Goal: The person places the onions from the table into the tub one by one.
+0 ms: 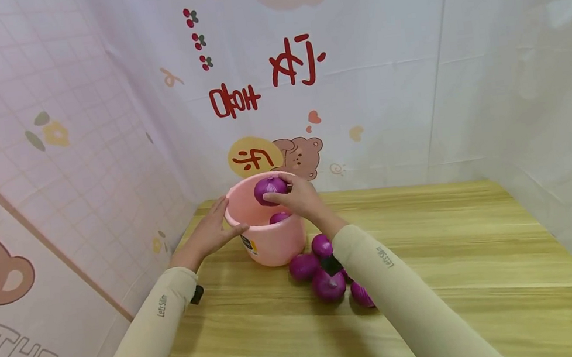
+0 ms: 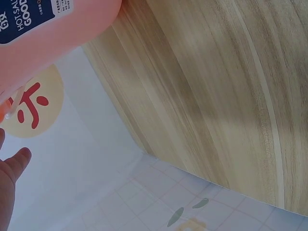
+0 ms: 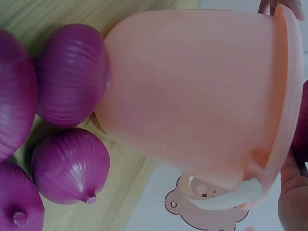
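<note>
A pink bucket (image 1: pixel 275 246) stands upright on the wooden table. My left hand (image 1: pixel 210 229) rests at its left rim, fingers spread and fairly straight, the thumb across the front edge. Over the bucket's mouth, my right hand (image 1: pixel 303 198) grips a purple onion (image 1: pixel 269 190) between thumb and fingers. Another onion (image 1: pixel 279 217) shows inside the bucket, partly hidden by the front wall. In the right wrist view, the right hand (image 3: pixel 293 197) appears beyond the rim, with only a sliver of its onion (image 3: pixel 302 127) visible.
Several purple onions (image 1: pixel 329 285) lie clustered at the bucket's front right, partly under the right forearm. The bucket's white handle (image 3: pixel 231 197) hangs by its rim. Printed white curtains (image 1: pixel 380 73) enclose the table (image 1: pixel 457 241) at the back and sides.
</note>
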### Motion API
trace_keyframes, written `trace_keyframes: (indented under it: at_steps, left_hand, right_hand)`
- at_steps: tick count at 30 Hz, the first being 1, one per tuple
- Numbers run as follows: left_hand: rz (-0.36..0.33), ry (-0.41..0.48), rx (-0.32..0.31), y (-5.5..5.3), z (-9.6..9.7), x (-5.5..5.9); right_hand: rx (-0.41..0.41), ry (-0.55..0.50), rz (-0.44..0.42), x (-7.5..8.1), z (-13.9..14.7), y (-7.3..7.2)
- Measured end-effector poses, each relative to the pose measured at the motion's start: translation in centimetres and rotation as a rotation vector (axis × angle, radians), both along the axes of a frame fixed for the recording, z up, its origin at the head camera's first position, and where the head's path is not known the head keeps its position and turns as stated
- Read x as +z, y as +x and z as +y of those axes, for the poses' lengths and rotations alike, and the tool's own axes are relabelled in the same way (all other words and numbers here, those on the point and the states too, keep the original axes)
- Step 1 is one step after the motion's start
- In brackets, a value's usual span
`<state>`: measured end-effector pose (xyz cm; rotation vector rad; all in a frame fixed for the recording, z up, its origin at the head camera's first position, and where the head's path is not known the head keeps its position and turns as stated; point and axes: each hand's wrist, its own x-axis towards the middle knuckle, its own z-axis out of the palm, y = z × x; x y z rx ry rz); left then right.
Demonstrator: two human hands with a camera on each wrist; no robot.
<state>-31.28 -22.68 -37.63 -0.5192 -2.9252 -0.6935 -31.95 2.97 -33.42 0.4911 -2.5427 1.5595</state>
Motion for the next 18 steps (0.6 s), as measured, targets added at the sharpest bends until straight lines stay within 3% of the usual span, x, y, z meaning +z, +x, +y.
trace_keyframes:
  at_steps: [8, 13, 18]
  left_hand:
    - [-0.009, -0.019, 0.008, 0.1, 0.1, 0.1]
    - [-0.014, -0.022, 0.005, 0.1, 0.2, 0.2]
    - [-0.014, -0.013, 0.002, 0.0, 0.0, 0.1]
  right_hand:
    - [0.038, -0.041, 0.078, -0.6, -0.5, -0.1]
    - [-0.008, -0.008, 0.067, -1.0, -0.5, -0.2]
    - [-0.002, -0.021, 0.056, -1.2, -0.4, -0.3]
